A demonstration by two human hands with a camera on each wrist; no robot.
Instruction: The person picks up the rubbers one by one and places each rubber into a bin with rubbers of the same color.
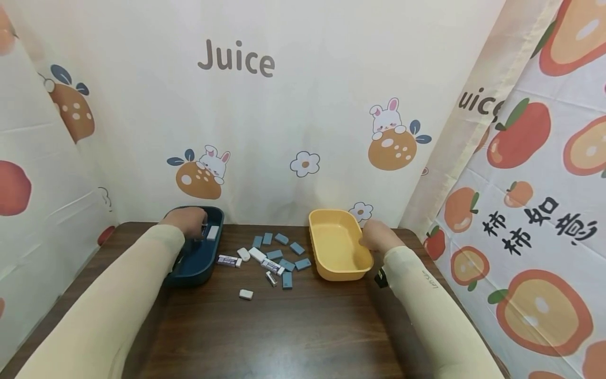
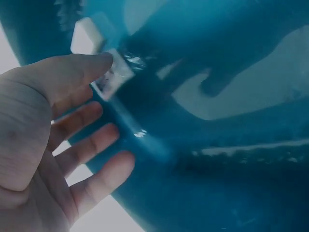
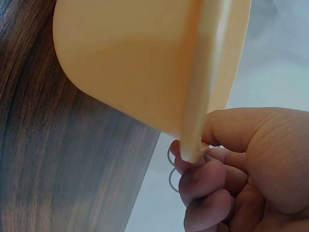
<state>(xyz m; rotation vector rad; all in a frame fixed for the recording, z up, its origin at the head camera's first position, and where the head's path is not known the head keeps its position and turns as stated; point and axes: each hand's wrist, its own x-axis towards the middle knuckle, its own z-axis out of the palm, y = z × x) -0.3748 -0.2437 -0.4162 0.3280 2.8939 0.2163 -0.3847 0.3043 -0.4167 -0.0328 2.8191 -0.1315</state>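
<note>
My left hand [image 1: 188, 221] reaches into the dark blue bin [image 1: 191, 273] at the left. In the left wrist view its fingers [image 2: 108, 135] are spread loosely, and the thumb overlaps a white eraser with a printed side [image 2: 112, 79] in the bin. Another white eraser [image 2: 86, 37] lies just beyond it. My right hand [image 1: 379, 236] pinches the rim of the yellow bin [image 1: 338, 273] at its right side. The right wrist view shows the thumb and fingers [image 3: 203, 179] on either side of that rim.
Between the bins lie several blue-grey blocks [image 1: 287, 280] and white erasers, one in a printed sleeve [image 1: 229, 261]. A single white eraser [image 1: 245, 294] sits nearer the front of the dark wooden table [image 1: 265, 337]. Printed curtains [image 1: 303, 105] hang behind and at both sides.
</note>
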